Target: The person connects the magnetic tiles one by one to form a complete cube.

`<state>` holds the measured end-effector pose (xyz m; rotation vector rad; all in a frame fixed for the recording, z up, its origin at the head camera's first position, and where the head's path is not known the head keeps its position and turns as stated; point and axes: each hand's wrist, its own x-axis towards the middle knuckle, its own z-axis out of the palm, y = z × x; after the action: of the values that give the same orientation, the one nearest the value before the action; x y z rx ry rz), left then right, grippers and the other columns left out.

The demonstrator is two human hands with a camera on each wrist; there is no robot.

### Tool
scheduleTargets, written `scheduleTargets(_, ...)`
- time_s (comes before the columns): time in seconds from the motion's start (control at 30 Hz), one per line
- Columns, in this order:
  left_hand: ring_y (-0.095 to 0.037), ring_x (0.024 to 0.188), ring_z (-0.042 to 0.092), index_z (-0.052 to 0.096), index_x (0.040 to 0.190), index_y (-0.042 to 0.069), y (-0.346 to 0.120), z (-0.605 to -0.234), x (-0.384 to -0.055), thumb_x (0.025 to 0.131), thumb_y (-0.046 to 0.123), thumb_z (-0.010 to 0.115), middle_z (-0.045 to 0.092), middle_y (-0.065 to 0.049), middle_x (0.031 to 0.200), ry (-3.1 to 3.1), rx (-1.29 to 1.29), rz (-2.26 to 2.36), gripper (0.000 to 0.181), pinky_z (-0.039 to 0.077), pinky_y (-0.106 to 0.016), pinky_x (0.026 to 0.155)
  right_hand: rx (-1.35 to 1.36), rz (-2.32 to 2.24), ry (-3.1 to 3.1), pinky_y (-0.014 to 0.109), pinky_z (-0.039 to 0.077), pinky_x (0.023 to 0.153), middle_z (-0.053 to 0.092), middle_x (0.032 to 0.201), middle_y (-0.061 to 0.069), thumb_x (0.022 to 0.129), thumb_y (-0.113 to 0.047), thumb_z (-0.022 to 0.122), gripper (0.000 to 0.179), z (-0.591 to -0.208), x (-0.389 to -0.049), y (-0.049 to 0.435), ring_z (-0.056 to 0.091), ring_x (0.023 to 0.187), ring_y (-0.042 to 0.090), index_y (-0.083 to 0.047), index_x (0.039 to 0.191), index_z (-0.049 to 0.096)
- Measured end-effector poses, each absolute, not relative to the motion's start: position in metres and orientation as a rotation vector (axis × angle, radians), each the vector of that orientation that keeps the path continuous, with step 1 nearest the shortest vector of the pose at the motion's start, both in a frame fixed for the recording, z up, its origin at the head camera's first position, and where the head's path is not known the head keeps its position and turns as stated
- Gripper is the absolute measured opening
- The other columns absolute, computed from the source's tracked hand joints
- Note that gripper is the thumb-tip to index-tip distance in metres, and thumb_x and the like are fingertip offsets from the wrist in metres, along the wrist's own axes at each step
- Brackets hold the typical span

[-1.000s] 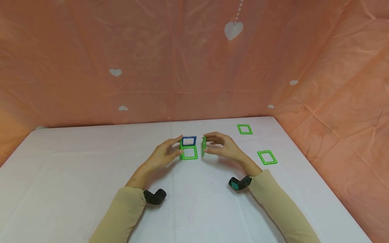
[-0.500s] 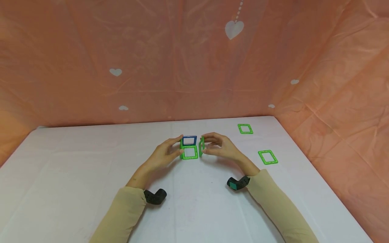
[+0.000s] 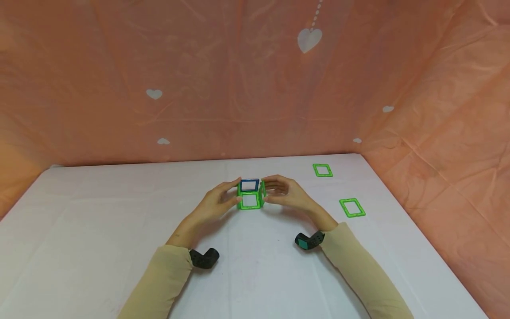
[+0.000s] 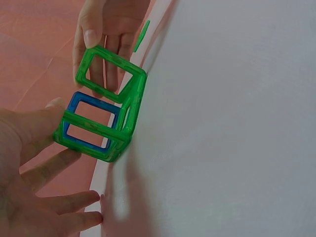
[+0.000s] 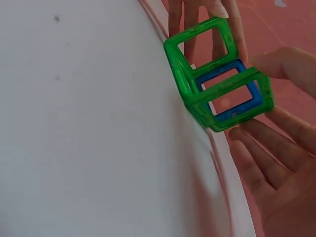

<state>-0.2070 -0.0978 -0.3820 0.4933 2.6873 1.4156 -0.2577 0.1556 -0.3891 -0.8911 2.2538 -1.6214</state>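
Note:
A green square frame tile (image 3: pixel 250 208) lies flat on the white tabletop, with a blue square frame tile (image 3: pixel 250 180) standing along its far edge. My left hand (image 3: pixel 215 199) pinches an upright green tile (image 3: pixel 238 193) at the left side of these two. On the opposite side, my right hand (image 3: pixel 290 194) holds another upright green tile (image 3: pixel 263 194) between thumb and fingers, against the flat one's right edge. Both wrist views show the tiles as an open box shape, the blue tile (image 5: pixel 255 94) between the two green sides.
Two loose green square tiles lie flat to the right, one farther back (image 3: pixel 322 176) and one nearer (image 3: pixel 352 215). White cloth covers the table (image 3: pixel 119 230). A pinkish-orange curtain with white hearts (image 3: pixel 199 88) hangs behind and to the right.
My right hand has moved left with its upright green tile, closing the gap to the flat green and blue tiles. The left hand has stayed in place.

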Motion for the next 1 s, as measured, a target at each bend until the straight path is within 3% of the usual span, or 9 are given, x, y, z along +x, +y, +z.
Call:
scheduleTargets(0.47,-0.038,0.138,0.035,0.040,0.146,0.009,-0.0962,-0.3805,-0.2064,0.095,0.018,0.060,0.046,-0.020,0.143,2.688,0.471,1.422,0.056,0.027,-0.055,0.113,-0.854,-1.622,2.212,0.038,0.049,0.099,0.056,0.130,0.025,0.086,-0.001,0.067,0.051,-0.3901,-0.2575,0.1521,0.057,0.118,0.038,0.004,0.134,0.049)
scheduleTargets(1.0,-0.039,0.140,0.031,0.040,0.147,0.014,-0.0950,-0.3799,-0.2035,0.096,0.021,0.059,0.040,-0.020,0.148,2.649,0.369,1.445,0.055,0.022,-0.057,0.114,-0.825,-1.539,2.334,0.044,0.050,0.097,0.055,0.134,0.020,0.090,-0.010,0.066,0.055,-0.3920,-0.2547,0.1516,0.058,0.119,0.035,-0.002,0.141,0.046)
